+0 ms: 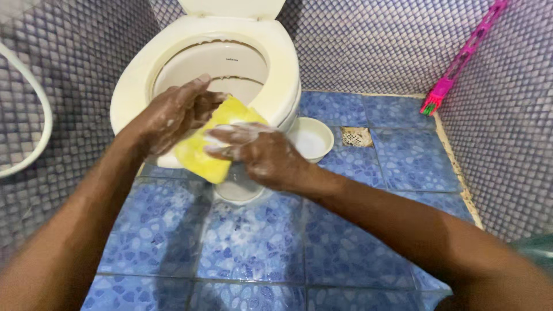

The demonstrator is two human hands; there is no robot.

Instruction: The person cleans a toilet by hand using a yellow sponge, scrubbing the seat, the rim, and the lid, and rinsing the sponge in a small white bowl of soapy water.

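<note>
Head view. You are holding a yellow sponge (203, 151) between both hands, just in front of the front rim of a cream toilet seat (133, 80). Your left hand (173, 115) is lying against the sponge's upper left side, fingers together and reaching over its top edge. Your right hand (262, 154) is gripping the sponge from the right, its lathered fingers (227, 138) curling across the yellow face and pinching it against the palm. White foam is coating both hands. The sponge is tilting, its lower corner hanging over the toilet's base. A small white bowl (311, 138) is sitting on the blue tiled floor (253, 242) just right of the toilet, near a floor drain (357, 136). A pink brush (461, 57) is leaning against the tiled wall at the right corner.
</note>
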